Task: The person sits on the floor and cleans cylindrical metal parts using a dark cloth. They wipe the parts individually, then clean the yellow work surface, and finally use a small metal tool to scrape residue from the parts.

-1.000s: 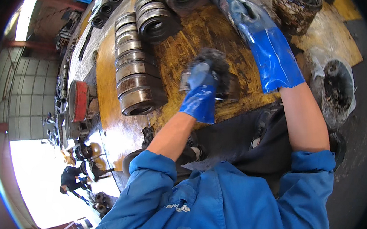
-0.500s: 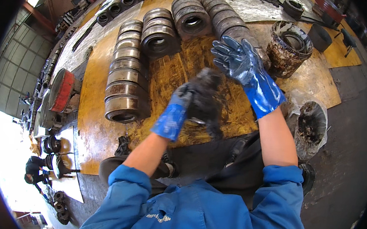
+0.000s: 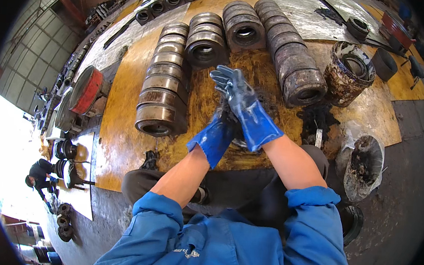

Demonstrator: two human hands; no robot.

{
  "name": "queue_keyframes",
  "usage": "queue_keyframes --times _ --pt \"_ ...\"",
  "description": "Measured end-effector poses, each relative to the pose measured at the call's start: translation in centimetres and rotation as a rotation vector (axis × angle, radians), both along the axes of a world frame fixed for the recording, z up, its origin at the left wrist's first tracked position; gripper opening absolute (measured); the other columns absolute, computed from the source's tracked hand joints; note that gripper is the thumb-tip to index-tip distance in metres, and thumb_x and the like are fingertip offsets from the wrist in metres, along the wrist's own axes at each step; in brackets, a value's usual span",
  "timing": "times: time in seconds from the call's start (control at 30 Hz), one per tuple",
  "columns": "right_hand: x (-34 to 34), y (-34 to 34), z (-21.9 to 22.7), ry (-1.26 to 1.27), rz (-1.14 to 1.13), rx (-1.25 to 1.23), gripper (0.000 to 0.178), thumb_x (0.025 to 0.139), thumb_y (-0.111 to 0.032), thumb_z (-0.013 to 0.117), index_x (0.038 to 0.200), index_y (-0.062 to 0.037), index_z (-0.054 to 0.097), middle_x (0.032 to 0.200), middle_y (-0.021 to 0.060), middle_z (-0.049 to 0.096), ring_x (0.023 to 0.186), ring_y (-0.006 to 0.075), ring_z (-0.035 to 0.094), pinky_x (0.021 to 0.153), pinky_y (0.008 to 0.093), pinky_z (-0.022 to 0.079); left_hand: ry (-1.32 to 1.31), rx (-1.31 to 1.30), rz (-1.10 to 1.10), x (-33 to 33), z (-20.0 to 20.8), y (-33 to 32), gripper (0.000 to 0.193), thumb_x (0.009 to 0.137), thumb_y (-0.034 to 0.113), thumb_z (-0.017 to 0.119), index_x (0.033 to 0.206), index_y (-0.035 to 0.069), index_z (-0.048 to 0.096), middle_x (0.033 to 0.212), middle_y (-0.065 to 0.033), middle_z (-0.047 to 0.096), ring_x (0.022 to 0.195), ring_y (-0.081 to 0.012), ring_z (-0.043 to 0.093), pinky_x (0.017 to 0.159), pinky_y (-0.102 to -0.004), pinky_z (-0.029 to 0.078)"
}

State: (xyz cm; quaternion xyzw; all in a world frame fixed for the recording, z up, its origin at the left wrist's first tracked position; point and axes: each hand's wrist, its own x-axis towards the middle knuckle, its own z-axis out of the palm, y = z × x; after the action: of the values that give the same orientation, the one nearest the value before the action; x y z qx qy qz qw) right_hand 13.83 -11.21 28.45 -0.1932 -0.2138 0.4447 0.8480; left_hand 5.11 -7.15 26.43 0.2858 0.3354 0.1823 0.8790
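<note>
My left hand [image 3: 216, 135], in a blue rubber glove smeared with black, presses a dark, dirty rag [image 3: 229, 115] against the underside of my right hand [image 3: 244, 102]. The rag is mostly covered by the gloves, as are the left fingers. My right hand, in a matching glove, lies crossed above with its fingers stretched out to the upper left. Below both hands is a grease-stained yellow board [image 3: 204, 99]. Part of a shiny metal rim [image 3: 240, 143] shows beneath the gloves. To the left runs a row of metal rings [image 3: 161, 118] lying on their sides.
Further ring rows [image 3: 203, 49] stand ahead, with darker rings [image 3: 303, 85] at right. A grimy bucket [image 3: 342, 85], a black clump with a brush-like handle [image 3: 318, 137] and a plastic-lined container [image 3: 363, 167] sit to the right. A red-banded drum [image 3: 88, 93] and another person [image 3: 41, 176] are at left.
My hands have come together: the right moved left and down over the left, which swung right with the rag. The view has shifted, so the surroundings appear further right.
</note>
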Motion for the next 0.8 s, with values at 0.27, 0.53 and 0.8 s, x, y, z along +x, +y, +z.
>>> queue_keyframes --times 0.27,0.53,0.8 --pt "-2.8 -2.1 2.9 -1.331 -0.748 -0.228 0.047 0.086 -0.013 0.066 0.133 -0.0110 0.068 0.129 0.0185 0.070 0.122 0.0369 0.066 0.109 0.0435 0.051 0.077 -0.047 -0.003 -2.0 -6.9 4.9 0.038 0.111 0.032 0.044 0.128 0.005 0.064 0.121 -0.0193 0.069 0.099 -0.0335 0.067 0.089 -0.0526 0.059" --pt "3.1 -3.1 1.8 -1.562 -1.103 -0.520 0.031 0.094 -0.016 0.065 0.124 -0.0100 0.071 0.119 0.0167 0.073 0.114 0.0368 0.069 0.099 0.0467 0.056 0.232 0.816 -0.468 -2.2 -0.9 4.6 0.042 0.110 0.031 0.048 0.143 0.009 0.059 0.142 -0.0135 0.062 0.127 -0.0300 0.060 0.109 -0.0439 0.051" --pt "3.5 0.7 -4.5 -1.633 -0.333 -1.394 0.032 0.093 -0.018 0.067 0.123 -0.0096 0.073 0.113 0.0179 0.074 0.106 0.0371 0.071 0.092 0.0480 0.057 0.094 0.946 -0.190 -3.9 3.4 5.4 0.032 0.105 0.012 0.055 0.134 0.003 0.065 0.129 -0.0099 0.069 0.113 -0.0221 0.066 0.100 -0.0354 0.053"
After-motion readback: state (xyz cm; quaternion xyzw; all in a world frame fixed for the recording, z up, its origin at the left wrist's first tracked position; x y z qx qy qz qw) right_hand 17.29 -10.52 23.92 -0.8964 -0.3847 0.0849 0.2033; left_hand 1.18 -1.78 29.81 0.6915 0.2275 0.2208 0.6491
